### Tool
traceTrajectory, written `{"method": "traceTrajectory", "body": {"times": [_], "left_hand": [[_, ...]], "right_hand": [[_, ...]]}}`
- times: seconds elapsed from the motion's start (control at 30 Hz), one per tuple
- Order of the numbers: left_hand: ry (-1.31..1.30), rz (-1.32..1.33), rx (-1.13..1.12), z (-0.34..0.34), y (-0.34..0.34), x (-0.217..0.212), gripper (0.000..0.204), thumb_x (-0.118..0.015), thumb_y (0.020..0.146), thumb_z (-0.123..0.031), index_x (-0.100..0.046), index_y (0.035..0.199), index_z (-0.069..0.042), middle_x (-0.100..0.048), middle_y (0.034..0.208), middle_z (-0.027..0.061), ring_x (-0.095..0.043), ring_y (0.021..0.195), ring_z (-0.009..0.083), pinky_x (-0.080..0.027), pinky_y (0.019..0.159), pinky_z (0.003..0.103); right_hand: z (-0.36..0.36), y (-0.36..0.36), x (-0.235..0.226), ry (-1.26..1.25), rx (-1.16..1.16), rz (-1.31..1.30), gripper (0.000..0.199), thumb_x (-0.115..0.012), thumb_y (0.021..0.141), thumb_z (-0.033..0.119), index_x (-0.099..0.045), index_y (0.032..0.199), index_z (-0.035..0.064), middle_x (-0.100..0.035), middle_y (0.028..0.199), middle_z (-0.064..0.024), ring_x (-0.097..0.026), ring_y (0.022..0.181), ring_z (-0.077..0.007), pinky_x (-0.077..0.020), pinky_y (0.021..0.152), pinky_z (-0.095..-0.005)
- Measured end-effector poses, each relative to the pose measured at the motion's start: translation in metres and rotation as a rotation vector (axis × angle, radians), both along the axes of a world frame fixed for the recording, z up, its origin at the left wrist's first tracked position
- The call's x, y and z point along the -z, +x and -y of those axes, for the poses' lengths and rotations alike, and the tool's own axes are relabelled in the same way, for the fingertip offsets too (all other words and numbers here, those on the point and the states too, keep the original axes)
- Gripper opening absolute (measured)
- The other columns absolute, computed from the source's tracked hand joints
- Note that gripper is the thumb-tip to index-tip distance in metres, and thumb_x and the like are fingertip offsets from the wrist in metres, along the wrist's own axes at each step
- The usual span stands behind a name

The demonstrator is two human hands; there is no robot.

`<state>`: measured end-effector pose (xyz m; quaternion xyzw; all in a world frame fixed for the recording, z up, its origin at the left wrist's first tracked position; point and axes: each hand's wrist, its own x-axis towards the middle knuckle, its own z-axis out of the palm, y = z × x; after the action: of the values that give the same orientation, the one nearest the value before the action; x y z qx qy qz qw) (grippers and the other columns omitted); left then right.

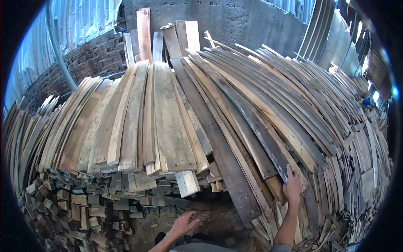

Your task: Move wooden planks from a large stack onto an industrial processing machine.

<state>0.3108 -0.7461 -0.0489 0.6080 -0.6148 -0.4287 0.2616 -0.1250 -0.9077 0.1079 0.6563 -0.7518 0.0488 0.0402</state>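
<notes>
My right hand [292, 187] is at the near end of a long weathered wooden plank [277, 153] on the right part of the pile. Its thumb and fingers close round the end, though the underside of the grip is hidden. Lower and nearer to me, my left hand [182, 224] hangs above the dirt ground with its fingers apart and nothing in it. Beside the right hand lies a wide dark brown plank [222, 172], slanting down toward me. A broad pale plank [170, 122] rests on the stack ahead.
Short wood blocks [79, 206] are heaped at the lower left. More long boards [357, 155] crowd the right side. Several boards [144, 33] stand against the grey wall [252, 25] at the back. A metal pole [58, 50] rises at the left.
</notes>
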Motion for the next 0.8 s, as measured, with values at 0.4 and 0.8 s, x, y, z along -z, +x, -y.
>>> {"method": "traceTrajectory", "body": {"times": [0.4, 0.8], "left_hand": [[-0.168, -0.030, 0.330, -0.009, 0.026, -0.011, 0.049, -0.065, 0.091, -0.036, -0.058, 0.129, -0.005, -0.064, 0.122, 0.0183, -0.063, 0.109, 0.0363, -0.051, 0.094, 0.042], [0.509, -0.843, 0.407, 0.034, 0.077, -0.011, 0.052, -0.045, 0.103, -0.049, -0.060, 0.127, -0.005, -0.067, 0.107, 0.0068, -0.063, 0.099, 0.0166, -0.051, 0.085, 0.032]], "right_hand": [[-0.121, 0.156, -0.066, -0.063, -0.022, -0.034, 0.089, -0.067, 0.071, -0.007, -0.036, 0.151, 0.0179, -0.049, 0.130, -0.0256, -0.048, 0.115, -0.0444, -0.0415, 0.098, -0.0503], [-0.439, 0.311, -0.081, 0.097, 0.231, 0.270, 0.057, -0.052, 0.096, 0.003, -0.037, 0.151, 0.0097, -0.057, 0.134, -0.0206, -0.058, 0.117, -0.0376, -0.0457, 0.097, -0.0408]]}}
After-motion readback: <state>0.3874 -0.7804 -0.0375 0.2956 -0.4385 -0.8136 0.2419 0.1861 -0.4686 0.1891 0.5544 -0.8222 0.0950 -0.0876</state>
